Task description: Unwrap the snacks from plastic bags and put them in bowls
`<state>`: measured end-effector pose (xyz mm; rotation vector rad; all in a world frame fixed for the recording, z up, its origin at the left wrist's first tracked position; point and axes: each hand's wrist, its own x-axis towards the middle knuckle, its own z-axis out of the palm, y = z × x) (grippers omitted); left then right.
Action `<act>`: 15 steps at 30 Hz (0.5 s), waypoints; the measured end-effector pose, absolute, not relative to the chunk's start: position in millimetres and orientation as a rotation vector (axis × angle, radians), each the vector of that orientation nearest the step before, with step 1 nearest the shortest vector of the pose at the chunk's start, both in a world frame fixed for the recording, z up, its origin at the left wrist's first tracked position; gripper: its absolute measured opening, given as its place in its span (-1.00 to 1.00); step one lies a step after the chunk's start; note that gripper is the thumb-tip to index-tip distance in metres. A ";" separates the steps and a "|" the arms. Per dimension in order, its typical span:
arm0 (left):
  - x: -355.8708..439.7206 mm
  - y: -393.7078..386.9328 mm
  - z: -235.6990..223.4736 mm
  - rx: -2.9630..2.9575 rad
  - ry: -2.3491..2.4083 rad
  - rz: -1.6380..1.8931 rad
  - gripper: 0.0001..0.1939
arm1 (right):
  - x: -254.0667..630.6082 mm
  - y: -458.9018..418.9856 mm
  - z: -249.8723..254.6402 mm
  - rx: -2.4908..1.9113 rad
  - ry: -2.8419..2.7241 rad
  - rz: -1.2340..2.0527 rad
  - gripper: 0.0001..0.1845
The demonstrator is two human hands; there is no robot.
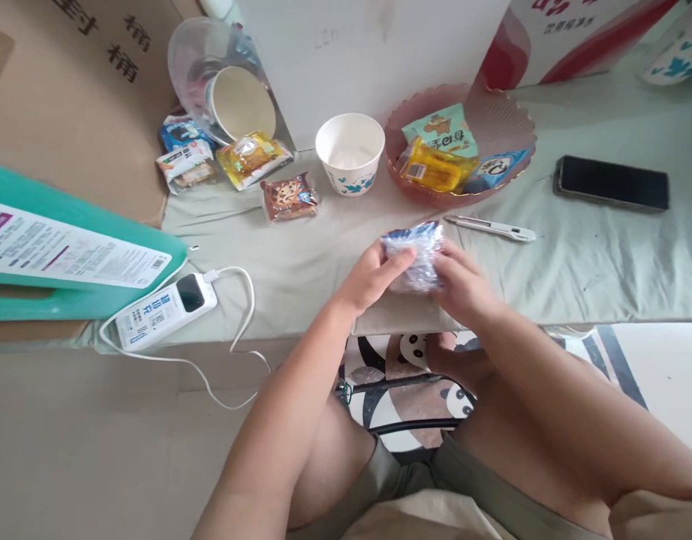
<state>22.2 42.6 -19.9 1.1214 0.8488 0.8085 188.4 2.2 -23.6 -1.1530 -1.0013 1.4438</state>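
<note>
Both hands grip a small blue and white snack packet (414,251) just above the near edge of the table. My left hand (374,277) pinches its left side with thumb and fingers. My right hand (461,283) is closed on its right side. Beyond the packet stands an empty white paper cup (350,152). To the cup's right a pink scalloped plate (506,120) holds a teal packet, a yellow packet (433,169) and a blue one. A white utility knife (491,227) lies just past my right hand.
A black phone (612,182) lies at the right. A cookie packet (288,196) and more snack packets (222,157) lie at the back left beside a tipped clear container (211,75). A power bank (166,311) with a white cable sits at the left edge by a teal box (70,255).
</note>
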 end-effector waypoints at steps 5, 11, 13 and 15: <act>27.2 49.1 -27.3 1.014 0.951 0.999 -0.38 | 216.9 15.1 -21.0 -1.502 -1.505 0.775 -0.70; 21.0 59.1 -32.7 0.967 0.923 1.105 -0.34 | 277.2 31.7 -31.2 -2.029 -1.715 0.081 -0.69; 18.2 60.6 -33.6 0.966 0.898 1.103 -0.37 | 282.0 29.1 -31.7 -2.057 -1.759 0.111 -0.79; 15.9 61.8 -34.7 0.969 0.864 1.100 -0.40 | 277.6 21.8 -26.8 -2.007 -1.804 0.172 -0.84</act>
